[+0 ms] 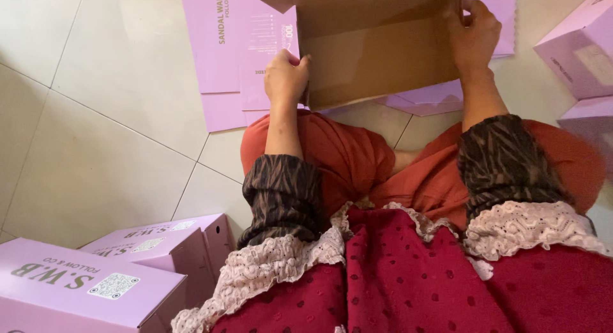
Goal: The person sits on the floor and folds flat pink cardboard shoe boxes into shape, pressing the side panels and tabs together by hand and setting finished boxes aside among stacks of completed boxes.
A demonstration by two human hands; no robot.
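Head view: L hand (285, 75) & R hand (472, 36) grips pinching cardboard box (377, 52) sides.

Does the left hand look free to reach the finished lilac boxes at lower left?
Probably not right now: the left hand grips the brown cardboard panel. Bare floor lies between it and the lilac boxes.

We see a matt brown cardboard panel (377, 52), smooth lilac printed card on the folded boxes (83, 282), and a glossy pale tiled floor (96, 116).
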